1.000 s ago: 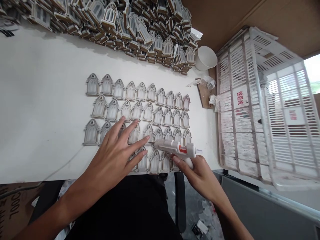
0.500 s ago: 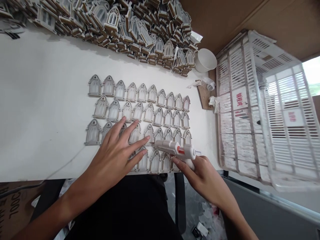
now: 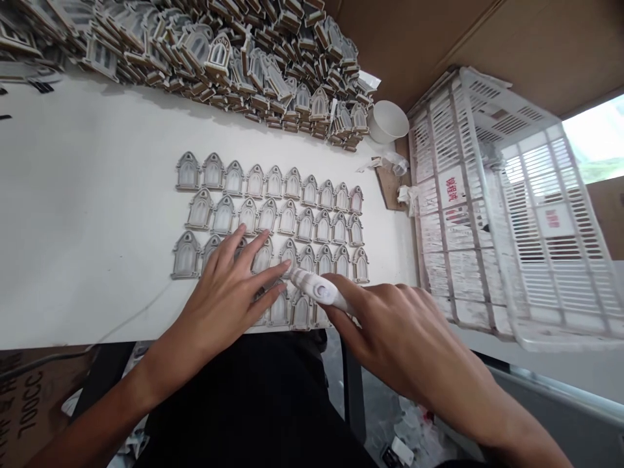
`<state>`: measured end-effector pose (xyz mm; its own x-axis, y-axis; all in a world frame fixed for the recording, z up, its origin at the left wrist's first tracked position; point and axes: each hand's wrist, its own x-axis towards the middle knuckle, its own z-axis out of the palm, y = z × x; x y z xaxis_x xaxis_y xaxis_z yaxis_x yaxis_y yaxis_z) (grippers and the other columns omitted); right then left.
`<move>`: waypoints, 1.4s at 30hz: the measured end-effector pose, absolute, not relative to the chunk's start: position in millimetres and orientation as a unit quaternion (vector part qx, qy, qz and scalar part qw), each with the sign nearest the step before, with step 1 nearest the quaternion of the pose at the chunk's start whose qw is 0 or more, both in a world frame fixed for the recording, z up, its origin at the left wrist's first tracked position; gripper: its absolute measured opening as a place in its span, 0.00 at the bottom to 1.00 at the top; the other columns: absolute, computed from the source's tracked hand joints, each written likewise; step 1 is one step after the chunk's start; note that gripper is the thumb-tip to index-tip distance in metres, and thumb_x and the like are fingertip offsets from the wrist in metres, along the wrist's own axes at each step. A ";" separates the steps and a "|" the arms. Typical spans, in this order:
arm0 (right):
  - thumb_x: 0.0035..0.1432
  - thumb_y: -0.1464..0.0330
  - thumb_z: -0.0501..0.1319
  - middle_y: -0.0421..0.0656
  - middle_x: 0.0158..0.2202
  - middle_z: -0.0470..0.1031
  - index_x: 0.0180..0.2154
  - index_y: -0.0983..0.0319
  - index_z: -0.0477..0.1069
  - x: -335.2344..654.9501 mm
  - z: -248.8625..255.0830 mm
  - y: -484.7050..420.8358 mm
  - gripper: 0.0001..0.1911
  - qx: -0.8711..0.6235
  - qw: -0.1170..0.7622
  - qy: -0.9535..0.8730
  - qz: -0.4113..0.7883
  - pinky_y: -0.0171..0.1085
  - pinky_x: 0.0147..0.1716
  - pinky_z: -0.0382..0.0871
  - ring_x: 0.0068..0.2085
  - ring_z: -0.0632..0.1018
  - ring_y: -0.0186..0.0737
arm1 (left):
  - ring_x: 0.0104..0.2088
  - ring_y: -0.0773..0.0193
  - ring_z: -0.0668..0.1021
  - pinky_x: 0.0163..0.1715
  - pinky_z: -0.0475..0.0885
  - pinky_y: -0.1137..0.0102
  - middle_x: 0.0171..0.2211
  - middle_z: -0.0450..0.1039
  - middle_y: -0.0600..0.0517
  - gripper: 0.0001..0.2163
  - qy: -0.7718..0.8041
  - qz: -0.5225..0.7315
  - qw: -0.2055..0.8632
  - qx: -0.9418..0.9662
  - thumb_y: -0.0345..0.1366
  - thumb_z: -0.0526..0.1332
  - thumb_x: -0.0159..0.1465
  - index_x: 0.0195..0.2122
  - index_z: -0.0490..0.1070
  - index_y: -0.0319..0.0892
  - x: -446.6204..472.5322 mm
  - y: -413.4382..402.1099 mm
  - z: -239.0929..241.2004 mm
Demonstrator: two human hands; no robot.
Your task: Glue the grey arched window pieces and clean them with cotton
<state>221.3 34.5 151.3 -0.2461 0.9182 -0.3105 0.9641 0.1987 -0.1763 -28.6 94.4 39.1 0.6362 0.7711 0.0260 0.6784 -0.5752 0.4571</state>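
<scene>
My right hand (image 3: 385, 325) is wrapped round a white hot glue gun (image 3: 316, 286), its nozzle pointing left and away, close to the arched window-shaped pieces. The gun's back end faces me, and its trigger is hidden by the hand. Fingers spread, my left hand (image 3: 229, 286) rests over the lower rows and covers several pieces. Its fingertips lie on or just above them; exact contact is hard to see. Rows of small grey arched window pieces (image 3: 307, 224) lie flat on the white table (image 3: 97, 195), in front of both hands.
A big heap of similar arched pieces (image 3: 219, 58) fills the table's back. At the back right stand a white cup (image 3: 389, 121), a brown board scrap (image 3: 390, 188) and crumpled plastic (image 3: 397, 162). A white slatted crate (image 3: 458, 195) flanks the right side. A thin cord (image 3: 131, 318) crosses the table's front left.
My right hand has turned the glue gun, so its back end now faces me and its nozzle has swung left towards the left fingertips. The left hand stays nearly still; the view shifted slightly.
</scene>
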 end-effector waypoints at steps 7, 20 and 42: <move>0.78 0.45 0.56 0.38 0.17 0.63 0.32 0.56 0.74 254.2 161.6 33.7 0.28 0.662 0.012 0.708 -0.246 0.41 0.21 0.47 0.17 0.63 0.36 | 0.81 0.29 0.51 0.72 0.62 0.26 0.81 0.57 0.46 0.19 0.421 0.119 0.239 0.867 0.51 0.59 0.79 0.67 0.78 0.60 -27.2 92.2 37.8; 0.78 0.45 0.56 0.35 0.24 0.62 0.51 0.64 0.79 239.7 113.1 28.4 0.29 0.693 -0.155 0.559 -0.428 0.38 0.25 0.54 0.25 0.63 0.36 | 0.81 0.29 0.54 0.68 0.70 0.27 0.81 0.55 0.45 0.23 0.421 0.134 0.157 0.884 0.50 0.55 0.81 0.71 0.75 0.51 -73.1 76.8 37.2; 0.78 0.47 0.55 0.35 0.21 0.63 0.34 0.59 0.73 210.8 83.9 32.9 0.27 0.710 -0.122 0.574 -0.389 0.38 0.25 0.54 0.23 0.65 0.37 | 0.79 0.27 0.58 0.69 0.70 0.30 0.79 0.59 0.42 0.22 0.425 0.154 0.182 0.873 0.51 0.59 0.79 0.69 0.78 0.53 -61.3 85.7 34.5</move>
<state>210.8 32.9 83.9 0.0371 0.9103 -0.4122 0.7201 -0.3104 -0.6206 -61.3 85.7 34.5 0.5908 0.7987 0.1144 0.6868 -0.5722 0.4483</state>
